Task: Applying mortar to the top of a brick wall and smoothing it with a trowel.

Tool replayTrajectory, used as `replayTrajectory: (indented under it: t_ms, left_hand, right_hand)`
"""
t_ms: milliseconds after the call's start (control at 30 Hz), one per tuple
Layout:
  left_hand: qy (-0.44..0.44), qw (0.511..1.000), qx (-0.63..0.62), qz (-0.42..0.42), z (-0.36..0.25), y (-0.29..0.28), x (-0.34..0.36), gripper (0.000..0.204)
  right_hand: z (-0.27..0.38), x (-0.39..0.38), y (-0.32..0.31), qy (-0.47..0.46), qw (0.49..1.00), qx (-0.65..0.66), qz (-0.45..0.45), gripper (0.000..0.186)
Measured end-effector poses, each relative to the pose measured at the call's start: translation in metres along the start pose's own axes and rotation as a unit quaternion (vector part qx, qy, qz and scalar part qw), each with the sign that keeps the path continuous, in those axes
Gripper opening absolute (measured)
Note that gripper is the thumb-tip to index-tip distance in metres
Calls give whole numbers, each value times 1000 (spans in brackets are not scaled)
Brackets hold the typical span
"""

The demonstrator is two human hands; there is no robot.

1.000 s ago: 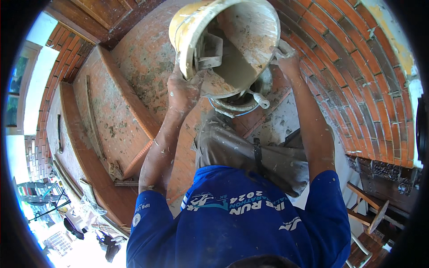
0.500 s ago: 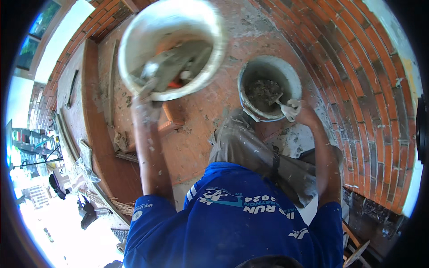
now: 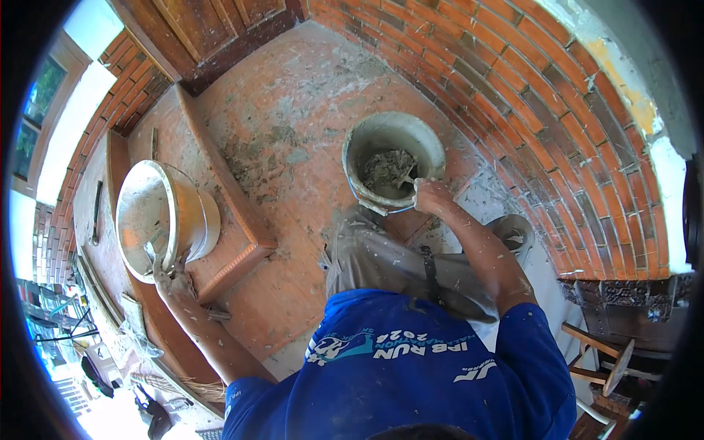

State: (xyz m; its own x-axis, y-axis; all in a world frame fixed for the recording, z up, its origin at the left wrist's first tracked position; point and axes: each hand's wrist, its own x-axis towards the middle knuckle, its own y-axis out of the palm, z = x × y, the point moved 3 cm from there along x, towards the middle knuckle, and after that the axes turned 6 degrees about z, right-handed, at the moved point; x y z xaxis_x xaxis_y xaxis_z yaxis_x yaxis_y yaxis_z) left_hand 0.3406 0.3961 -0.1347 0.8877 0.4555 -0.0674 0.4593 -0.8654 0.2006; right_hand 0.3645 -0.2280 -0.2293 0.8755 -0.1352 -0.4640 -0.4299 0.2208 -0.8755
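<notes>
My left hand (image 3: pixel 174 282) grips the near rim of a whitish, mortar-smeared bucket (image 3: pixel 203 220). The bucket is tipped on its side over the tiled step, its mouth facing left. A small greyish shape by my thumb inside it is too unclear to name. My right hand (image 3: pixel 433 196) is closed on a trowel at the near rim of a second bucket (image 3: pixel 353 165). The trowel's blade (image 3: pixel 405 176) reaches down into that bucket, against a lump of wet grey mortar (image 3: pixel 387 167). The second bucket stands upright on the floor by my bent leg.
A brick wall (image 3: pixel 543 132) curves along the right. The tiled step (image 3: pixel 220 183) runs along the left, towards a wooden door (image 3: pixel 213 29) at the back. Mortar stains mark the red floor (image 3: pixel 293 213). Wooden stool-like pieces (image 3: pixel 605 363) lie at the lower right.
My left hand has swung the whitish bucket left and down, away from the upright one, and turned its mouth leftward. My right hand stays on the trowel, now lower at the rim.
</notes>
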Motion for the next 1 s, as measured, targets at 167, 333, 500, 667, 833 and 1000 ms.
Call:
replayTrajectory:
  t_ms: [167, 333, 500, 667, 833, 1000]
  left_hand:
    - [135, 984, 89, 71, 31, -36, 18, 44]
    - [-252, 930, -211, 164, 152, 134, -91, 56]
    - [-116, 935, 25, 334, 251, 276, -55, 54]
    - [-97, 870, 42, 482, 290, 396, -57, 52]
    - [-124, 826, -53, 547, 281, 452, -66, 55]
    - [-199, 783, -103, 581, 300, 415, -70, 60]
  right_hand:
    - [15, 8, 25, -90, 990, 34, -104, 21]
    - [16, -4, 22, -52, 990, 74, -108, 23]
    - [8, -2, 13, -64, 996, 43, -46, 24]
    - [-16, 12, 35, -76, 982, 51, -167, 20]
    - [17, 1, 29, -85, 982, 51, -160, 18]
    - [11, 8, 55, -35, 969, 105, -219, 20]
